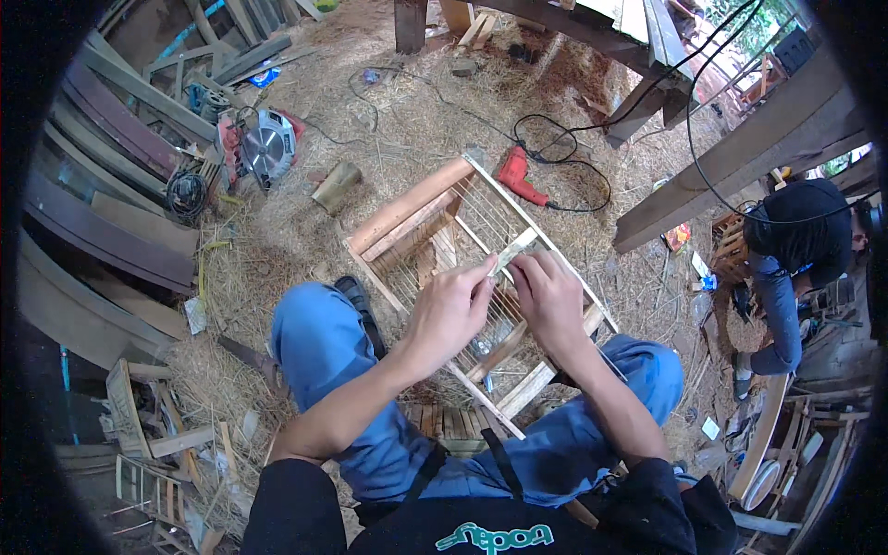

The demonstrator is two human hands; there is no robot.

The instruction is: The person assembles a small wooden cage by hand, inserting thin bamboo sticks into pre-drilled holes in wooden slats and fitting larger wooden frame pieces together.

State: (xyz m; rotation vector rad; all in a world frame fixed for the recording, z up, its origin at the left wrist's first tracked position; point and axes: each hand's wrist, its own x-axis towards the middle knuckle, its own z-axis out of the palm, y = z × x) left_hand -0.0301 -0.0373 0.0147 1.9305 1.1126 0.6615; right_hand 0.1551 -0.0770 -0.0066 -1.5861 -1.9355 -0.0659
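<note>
shirt (pixel 495 514) | left hand (pixel 453 310), right hand (pixel 550 301): grip clamped on strip (pixel 520 245) | littered ground (pixel 277 231) | stacked planks (pixel 102 227)

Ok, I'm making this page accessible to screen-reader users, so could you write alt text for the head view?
A left hand and right hand pinch a small pale strip above a wooden frame with thin bars. Beyond, on straw-littered ground, lie a red power tool and circular saw; another person is at right.

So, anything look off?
Yes: the saw lies on the littered floor left of the frame, blade exposed. The drill lies right of the frame's far end, its cord in loose loops that could snag.
</note>
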